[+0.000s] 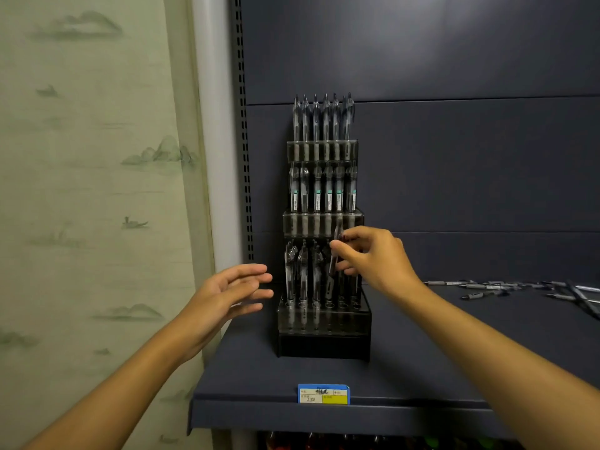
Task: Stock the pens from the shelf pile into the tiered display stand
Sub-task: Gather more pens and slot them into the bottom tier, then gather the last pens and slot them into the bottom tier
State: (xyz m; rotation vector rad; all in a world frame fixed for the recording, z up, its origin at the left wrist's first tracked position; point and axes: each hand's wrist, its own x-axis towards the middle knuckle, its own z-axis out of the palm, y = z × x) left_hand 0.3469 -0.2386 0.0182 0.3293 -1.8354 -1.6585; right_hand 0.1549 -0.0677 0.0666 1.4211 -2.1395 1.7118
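Pens fill the top two tiers of the display stand, and the bottom tier is where I am working. My right hand pinches one dark pen between thumb and fingertips, tilted a little off upright, in front of the lowest tier toward its right side. My left hand hangs just beside the stand's left edge with fingers straight and spread, holding nothing and not touching the stand as far as I can see.

The bottom row has pens on its left; the slots on the right are dark and I cannot tell how many are free. The shelf pile lies well apart on the right of the shelf, several pens scattered flat. A price tag sits on the shelf's front lip.

My worry from here is the tilt: if I push the pen down at this angle, its tip could catch a slot rim or knock the neighbouring pens, which already lean unevenly. The stand looks tall and narrow, so a sideways shove from my right hand might rock it, and my left hand is not bracing it. The pinch is high on the barrel, so the pen could swivel or slip.
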